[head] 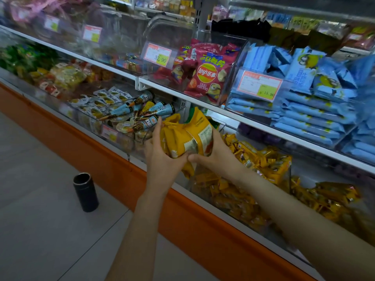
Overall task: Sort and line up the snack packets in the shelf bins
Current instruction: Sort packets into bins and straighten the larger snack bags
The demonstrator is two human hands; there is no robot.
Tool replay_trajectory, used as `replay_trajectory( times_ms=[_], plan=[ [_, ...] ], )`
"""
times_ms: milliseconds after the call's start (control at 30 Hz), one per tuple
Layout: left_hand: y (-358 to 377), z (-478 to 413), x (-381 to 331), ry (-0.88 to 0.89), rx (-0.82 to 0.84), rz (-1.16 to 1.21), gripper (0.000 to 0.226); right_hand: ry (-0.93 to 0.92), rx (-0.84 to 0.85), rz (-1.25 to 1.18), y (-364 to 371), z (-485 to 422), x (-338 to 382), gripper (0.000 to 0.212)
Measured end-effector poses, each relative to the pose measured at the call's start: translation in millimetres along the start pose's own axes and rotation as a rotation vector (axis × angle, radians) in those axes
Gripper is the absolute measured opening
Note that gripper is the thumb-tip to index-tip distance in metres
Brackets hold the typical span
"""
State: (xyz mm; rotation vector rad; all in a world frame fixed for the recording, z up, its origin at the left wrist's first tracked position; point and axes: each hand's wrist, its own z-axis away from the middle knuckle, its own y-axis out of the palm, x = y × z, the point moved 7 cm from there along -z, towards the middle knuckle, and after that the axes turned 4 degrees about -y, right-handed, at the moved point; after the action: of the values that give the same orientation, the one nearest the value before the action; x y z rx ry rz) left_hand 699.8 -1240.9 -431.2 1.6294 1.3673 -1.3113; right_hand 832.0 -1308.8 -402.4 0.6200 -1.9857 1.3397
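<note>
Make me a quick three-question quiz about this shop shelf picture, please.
1. True or false: only the left hand holds the yellow packets; the right hand is free.
2. Which colour are the packets in the bin just right of the red Lay's packets? A green, B blue, C purple.
3. Fill in: the black cylinder stands on the ____.
Key: 1 false, both hands hold them; 2 B, the blue packets; 3 floor.

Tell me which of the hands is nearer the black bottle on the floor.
Left. The left hand grips the yellow packets up and right of the black bottle; the right hand holds them farther right.
</note>
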Motion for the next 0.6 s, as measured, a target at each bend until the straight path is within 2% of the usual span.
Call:
replay_trajectory(
  times_ms=[167,267,467,533,600],
  plan=[
    [10,1,15,-0.096,0.279,0.134,0.09,0.105,0.011,-0.107,-9,-4,-24,0.087],
    [13,8,9,-0.143,0.383,0.283,0.063,0.148,-0.015,-0.184,-21,-2,-31,0.069],
    [1,5,15,-0.178,0.255,0.174,0.056,0.093,0.004,-0.151,-24,4,-30,0.064],
    [0,5,19,-0.183,0.253,0.093,0.043,0.072,0.022,-0.138,-23,6,-28,0.066],
    [-5,5,20,-0.132,0.17,-0.002,0.027,0.06,0.042,-0.123,-21,7,-27,0.067]
  ],
)
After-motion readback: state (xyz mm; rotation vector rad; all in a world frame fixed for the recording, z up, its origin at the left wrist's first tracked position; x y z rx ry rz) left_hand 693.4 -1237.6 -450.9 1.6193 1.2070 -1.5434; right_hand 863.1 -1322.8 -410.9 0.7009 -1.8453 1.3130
